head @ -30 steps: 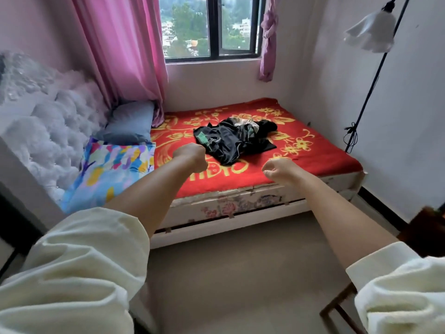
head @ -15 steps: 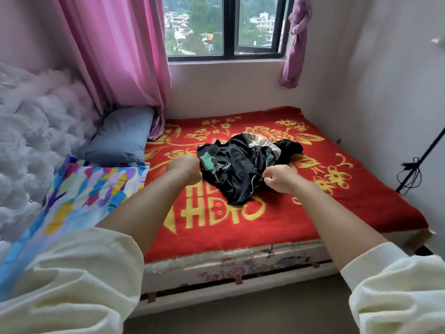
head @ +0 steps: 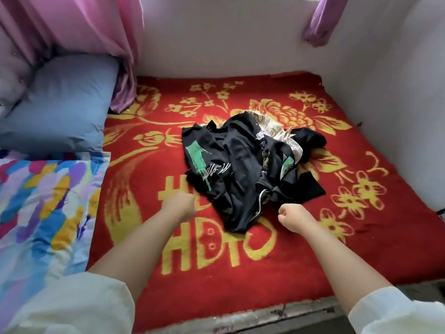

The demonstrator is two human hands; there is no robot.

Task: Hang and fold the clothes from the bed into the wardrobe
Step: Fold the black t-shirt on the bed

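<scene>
A heap of mostly black clothes (head: 243, 169) with green prints and a pale patterned piece lies in the middle of the bed's red and yellow blanket (head: 240, 268). Both my arms stretch out over the bed. My left hand (head: 179, 206) is a fist, empty, just left of the heap's near edge. My right hand (head: 292, 216) is also a fist with nothing in it, just right of the heap's near tip. Neither hand touches the clothes. No wardrobe is in view.
A blue pillow (head: 60, 109) and a multicoloured quilt (head: 43, 208) lie on the bed's left. A pink curtain (head: 79, 27) hangs at the back left, a purple one (head: 322, 18) at the back right. White walls close the far and right sides.
I have come up close to the bed and now look down on it. Both fists have moved forward over the blanket to either side of the heap's near edge.
</scene>
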